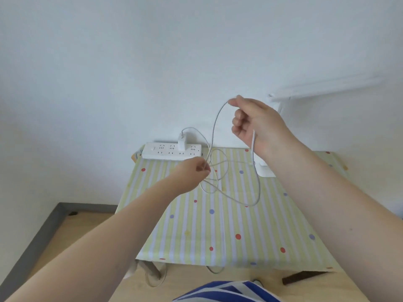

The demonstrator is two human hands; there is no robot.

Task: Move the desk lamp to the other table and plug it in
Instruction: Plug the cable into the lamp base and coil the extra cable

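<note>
- One power strip (171, 151) lies at the far left corner of the counter (218, 232), against the wall; it is white, with a switch at its left end and rows of sockets, and no writing on it can be read.
- One white adapter (181, 143) stands plugged into the strip, and the thin white cord (214, 127) leaves its top.
- One left hand (192, 175) hovers low over the counter near the strip, its fingers (204, 168) pinching the cord where several loops cross.
- One tangle of loops hangs and lies between the two hands, the largest loop dropping to the striped cloth with red and purple dots.
- One right hand (253, 120) is raised above the counter, thumb and forefinger pinching the top of the cord's tall arc; the other fingers are curled, and a further run of cord passes down along the wrist.
- One desk lamp (327, 88) stands at the far right of the counter; its long white head is blurred, and its flat white base (265, 170) rests on the cloth, partly hidden behind the right forearm.
- No brand or label is legible anywhere.
- One blue and white striped garment (226, 290) shows at the bottom edge.
</note>
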